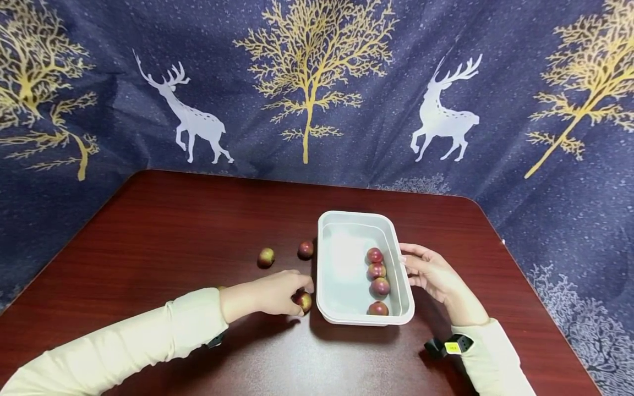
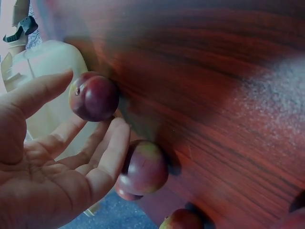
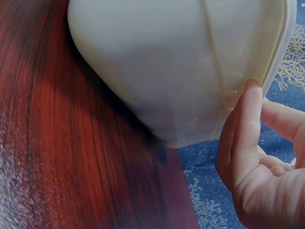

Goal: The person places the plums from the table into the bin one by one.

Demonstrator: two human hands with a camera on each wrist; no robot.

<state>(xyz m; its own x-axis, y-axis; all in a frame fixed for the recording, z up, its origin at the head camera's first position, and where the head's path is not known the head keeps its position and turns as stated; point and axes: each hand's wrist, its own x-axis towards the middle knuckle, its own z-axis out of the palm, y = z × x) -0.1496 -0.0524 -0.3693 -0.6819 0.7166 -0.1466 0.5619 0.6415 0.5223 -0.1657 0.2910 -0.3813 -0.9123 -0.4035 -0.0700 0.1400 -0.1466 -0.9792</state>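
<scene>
Your left hand (image 1: 282, 292) curls its fingers round a plum (image 1: 304, 301) just beside the box (image 1: 342, 275) on the tabletop (image 1: 198, 231); pinch lightly enough to spare the skin, firmly enough against rolling. Your right hand (image 1: 436, 275) pinches the box's edge: steady it without tilting.

Upper limbs of the person. Left sleeve (image 1: 124, 335): long, plain, pale cream, softly creased along the forearm, ending in a cuff (image 1: 203, 311) at the wrist. Right sleeve (image 1: 497, 363): matching pale cream, likewise reaching the wrist. Right wrist device (image 1: 466, 342): black, angular, bearing a bright yellow label (image 1: 452, 347) with dark print too small to read. Left wrist device (image 1: 216, 340): dark, only a small part visible beneath the cuff. Left hand (image 1: 279, 292) and right hand (image 1: 431, 272): bare.
</scene>
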